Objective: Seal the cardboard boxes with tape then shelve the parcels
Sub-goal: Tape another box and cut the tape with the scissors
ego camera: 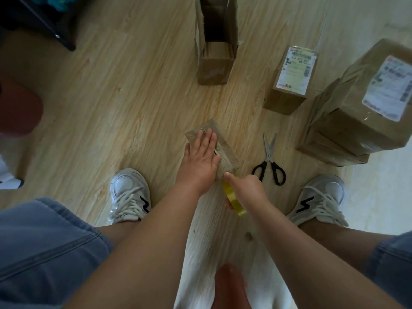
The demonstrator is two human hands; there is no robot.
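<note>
While I bend over the pale wooden floor [133, 97], the biggest thing before me is the stack of parcels [356, 117] at my far right: a large taped box with a white shipping label, sitting on flatter cartons. Ahead of me, at the top of my view, an open carton [213, 68] stands with its flaps up and its inside in shadow. Between it and the stack stands a closed labelled box [289, 85], well apart from both. My white shoes, the left shoe [129, 195] and the right shoe [321, 199], are planted wide. Between them, a little ahead, the small cardboard box [225, 148] I am sealing lies flat on the floor, turned at a slant, with a glossy strip running along its top. My left hand [200, 159] lies on it palm down, fingers straight and together, pressing the lid. My right hand [247, 190] sits just beside the box's near corner, fingers curled round the tape roll [234, 200], thumb stretched forward to touch that corner. The roll is yellowish and translucent, held on edge just above the floor. The scissors [270, 161] lie just right of the small box, black handles toward me, blades shut and pointing away, touching neither hand.
</note>
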